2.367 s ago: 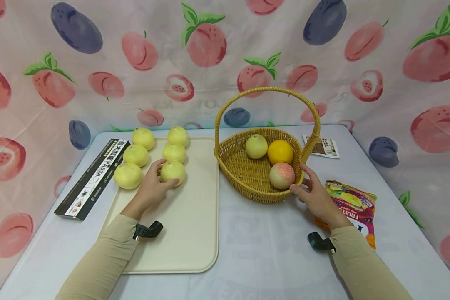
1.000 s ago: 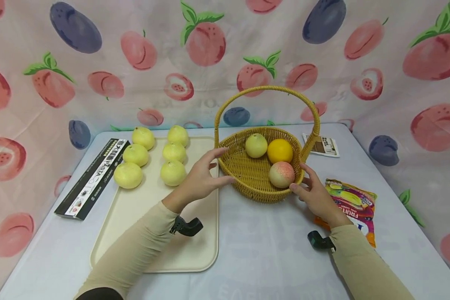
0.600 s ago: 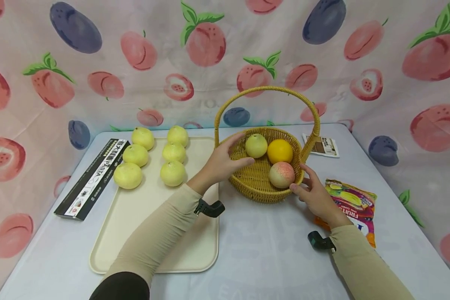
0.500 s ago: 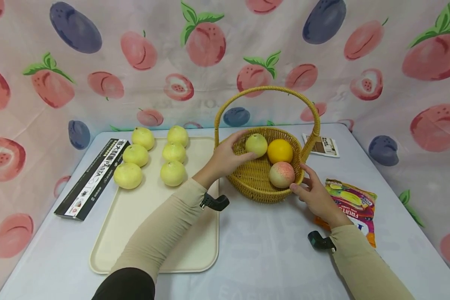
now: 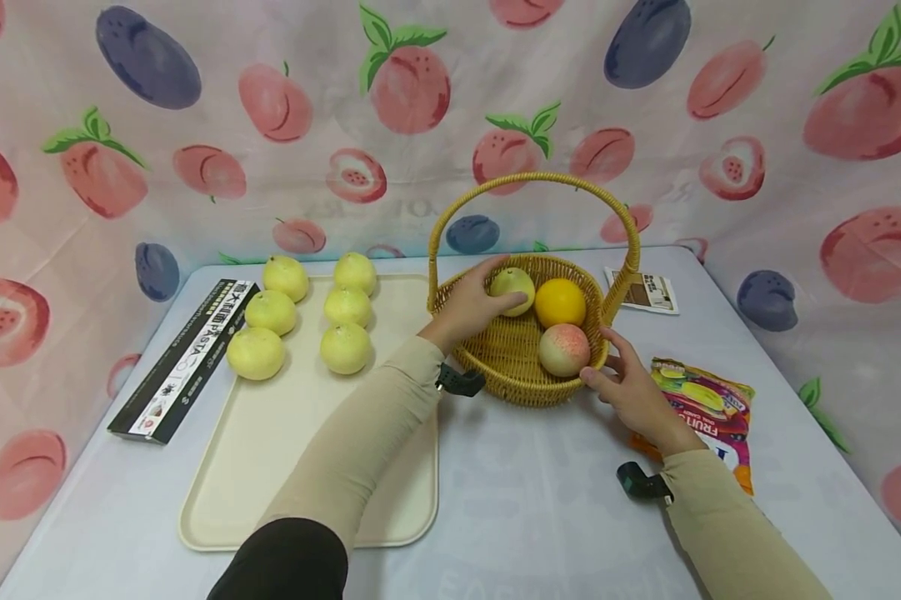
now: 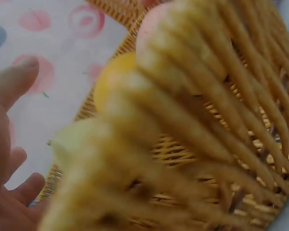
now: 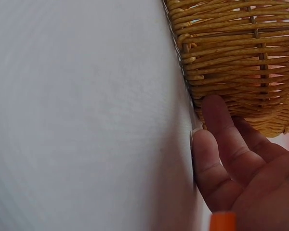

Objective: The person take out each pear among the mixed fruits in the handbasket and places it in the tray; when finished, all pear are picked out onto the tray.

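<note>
My left hand (image 5: pixel 471 305) reaches over the left rim of the wicker basket (image 5: pixel 488 379). Its thumb and fingers are spread around a pale green round fruit (image 5: pixel 514 288); in the left wrist view, the thumb (image 6: pixel 17 82) stands apart from that fruit (image 6: pixel 74 139). An orange (image 5: pixel 560 302) and a pinkish-white peach (image 5: pixel 565 350) lie beside it in the basket. My right hand (image 5: pixel 633 392) grips the basket's right side, its thumb at the rim by the peach. Seen from the right wrist, bent fingers (image 7: pixel 231 149) touch the woven outer wall (image 7: pixel 241 62).
Several pale yellow round fruits (image 5: pixel 346 348) stand in two rows on and beside a cream tray (image 5: pixel 330 467). A black pasta box (image 5: pixel 183 362) lies left of it. On the right are a fruit candy bag (image 5: pixel 705 412) and a small packet (image 5: pixel 645 292). The basket's handle (image 5: pixel 534 177) arches overhead.
My left hand has left the nearest yellow fruit of the tray's right row and moved right into the basket, to the pale green fruit. The right hand and the basket have stayed in place.
</note>
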A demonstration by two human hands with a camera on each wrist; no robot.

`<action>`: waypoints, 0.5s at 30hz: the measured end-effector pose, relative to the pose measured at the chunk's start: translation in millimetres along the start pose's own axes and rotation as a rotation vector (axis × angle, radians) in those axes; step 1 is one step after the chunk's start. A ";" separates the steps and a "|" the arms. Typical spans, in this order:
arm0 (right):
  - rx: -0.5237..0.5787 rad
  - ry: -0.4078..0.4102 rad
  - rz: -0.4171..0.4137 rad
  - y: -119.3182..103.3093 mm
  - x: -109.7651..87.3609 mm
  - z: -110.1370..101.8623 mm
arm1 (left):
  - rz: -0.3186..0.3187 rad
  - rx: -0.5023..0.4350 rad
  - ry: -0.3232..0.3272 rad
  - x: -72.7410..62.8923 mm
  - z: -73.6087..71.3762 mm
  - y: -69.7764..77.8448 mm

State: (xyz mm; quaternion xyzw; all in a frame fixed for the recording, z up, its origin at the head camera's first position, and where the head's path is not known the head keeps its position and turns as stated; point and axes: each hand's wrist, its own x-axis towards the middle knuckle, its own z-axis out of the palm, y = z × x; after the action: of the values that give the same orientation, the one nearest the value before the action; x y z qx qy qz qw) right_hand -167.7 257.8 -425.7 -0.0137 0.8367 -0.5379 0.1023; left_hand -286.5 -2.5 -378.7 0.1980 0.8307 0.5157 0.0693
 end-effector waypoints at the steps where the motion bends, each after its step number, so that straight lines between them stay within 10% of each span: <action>1: -0.001 0.000 0.001 0.1 -0.2 -0.1 | -0.010 -0.004 -0.002 2.1 1.6 -1.6; 15: -0.008 0.002 -0.002 0.1 0.0 -0.8 | -0.098 0.009 -0.043 13.3 11.4 -5.4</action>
State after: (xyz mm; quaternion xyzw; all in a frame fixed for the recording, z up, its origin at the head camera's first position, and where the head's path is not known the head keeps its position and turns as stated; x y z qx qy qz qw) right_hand -167.8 258.5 -425.4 -0.0143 0.8390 -0.5345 0.1009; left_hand -296.3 10.2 -387.5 0.1682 0.8401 0.5036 0.1114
